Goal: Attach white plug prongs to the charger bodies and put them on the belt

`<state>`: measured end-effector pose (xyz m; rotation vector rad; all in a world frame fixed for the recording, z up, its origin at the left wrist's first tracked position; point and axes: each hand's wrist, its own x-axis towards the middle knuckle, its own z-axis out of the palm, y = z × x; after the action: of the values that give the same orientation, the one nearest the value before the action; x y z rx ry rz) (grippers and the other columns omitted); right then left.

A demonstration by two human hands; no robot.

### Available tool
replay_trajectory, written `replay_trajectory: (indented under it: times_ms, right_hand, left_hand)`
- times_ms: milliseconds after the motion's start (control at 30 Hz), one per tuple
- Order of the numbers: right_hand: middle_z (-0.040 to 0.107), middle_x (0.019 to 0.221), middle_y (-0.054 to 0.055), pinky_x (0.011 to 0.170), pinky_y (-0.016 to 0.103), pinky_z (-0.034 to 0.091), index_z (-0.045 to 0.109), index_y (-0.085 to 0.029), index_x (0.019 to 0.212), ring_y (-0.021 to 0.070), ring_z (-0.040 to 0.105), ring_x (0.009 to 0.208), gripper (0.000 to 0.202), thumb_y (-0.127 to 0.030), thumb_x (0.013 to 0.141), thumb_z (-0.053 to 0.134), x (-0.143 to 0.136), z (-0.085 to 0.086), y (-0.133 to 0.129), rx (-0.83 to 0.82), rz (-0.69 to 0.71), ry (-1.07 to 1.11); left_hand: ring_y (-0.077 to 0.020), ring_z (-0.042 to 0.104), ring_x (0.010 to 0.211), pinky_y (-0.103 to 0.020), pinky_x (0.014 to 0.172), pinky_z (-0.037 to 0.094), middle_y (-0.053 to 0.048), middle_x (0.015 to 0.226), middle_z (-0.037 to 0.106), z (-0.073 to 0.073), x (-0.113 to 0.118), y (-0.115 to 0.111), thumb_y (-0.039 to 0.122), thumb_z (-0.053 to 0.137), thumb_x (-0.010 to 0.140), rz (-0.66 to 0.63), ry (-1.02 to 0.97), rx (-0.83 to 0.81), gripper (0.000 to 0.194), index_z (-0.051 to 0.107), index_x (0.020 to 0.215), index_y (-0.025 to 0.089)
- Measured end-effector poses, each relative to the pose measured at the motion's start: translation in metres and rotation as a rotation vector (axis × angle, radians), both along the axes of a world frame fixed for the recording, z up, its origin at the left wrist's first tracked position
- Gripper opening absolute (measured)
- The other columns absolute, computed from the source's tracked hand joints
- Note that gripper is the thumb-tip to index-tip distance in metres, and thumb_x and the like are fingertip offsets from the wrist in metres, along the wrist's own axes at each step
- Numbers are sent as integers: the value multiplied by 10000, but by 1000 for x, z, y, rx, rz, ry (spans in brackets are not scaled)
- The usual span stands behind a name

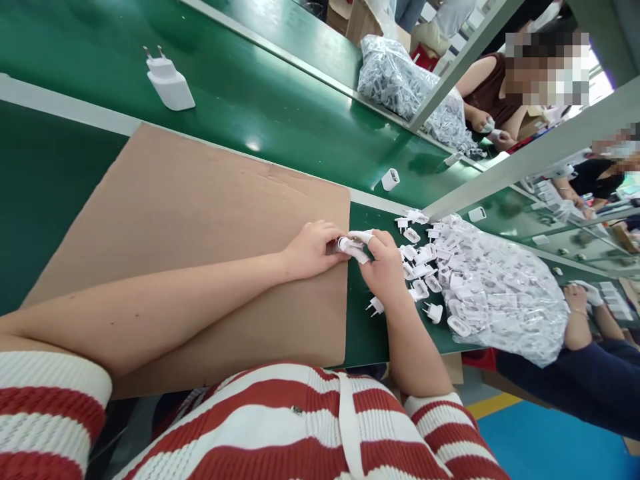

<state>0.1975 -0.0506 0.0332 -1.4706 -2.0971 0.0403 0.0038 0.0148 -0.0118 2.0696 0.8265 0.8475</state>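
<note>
Left hand [311,251], right hand [387,267] pinching one white piece [343,245]; one cardboard sheet [210,200] below; one plastic bag [510,300] nearby.

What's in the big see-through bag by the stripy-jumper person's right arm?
Lots of jumbled white plug pieces show through the clear bag. More lie loose on the green table beside it. The ones on top cover whatever is deeper inside, so I can't see that.

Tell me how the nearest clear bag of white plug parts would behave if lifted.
The clear bag would likely sag and shift, as it looks thin and wrinkled around its contents. It may feel fairly heavy, being packed with white plug parts. Some might spill, since loose plug parts lie right beside it.
</note>
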Motion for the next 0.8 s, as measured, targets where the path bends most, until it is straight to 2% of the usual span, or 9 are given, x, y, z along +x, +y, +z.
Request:
replay_trajectory:
  times_ms: [200, 367, 600, 800]
  right_hand:
    - [701, 994, 90, 782, 358, 542, 730, -232, 1210, 237, 657, 933, 235, -279, 1066, 550, -1, 1, -1, 52, 6, 47]
    - [687, 931, 76, 750, 352, 508, 740, -229, 1044, 235, 620, 880, 177, -226, 1041, 563, -4, 0, 0, 38, -28, -63]
    - [730, 900, 58, 792, 365, 460, 761, -229, 979, 237, 618, 869, 192, -164, 991, 581, -10, 2, 3, 106, -83, -215]
    - [704, 843, 50, 870, 371, 463, 755, -231, 878, 226, 623, 853, 197, -160, 961, 591, -17, -6, 1, 56, -173, -131]
  left_hand:
    - [-279, 666, 977, -410, 872, 454, -72, 993, 771, 0, 1, 0, 484, 706, 909, 11, 18, 8, 307, 741, 992, 191]
    - [-279, 666, 998, -414, 894, 460, -76, 1022, 771, -1, 1, 0, 458, 718, 904, 8, 12, 11, 292, 740, 1014, 188]
    - [-264, 651, 915, -400, 852, 465, -70, 947, 754, -1, 1, 0, 455, 726, 892, 10, -11, 19, 268, 722, 927, 189]
    - [-255, 637, 883, -401, 852, 479, -70, 914, 742, -1, 3, -2, 456, 728, 874, 36, 3, 2, 263, 717, 887, 194]
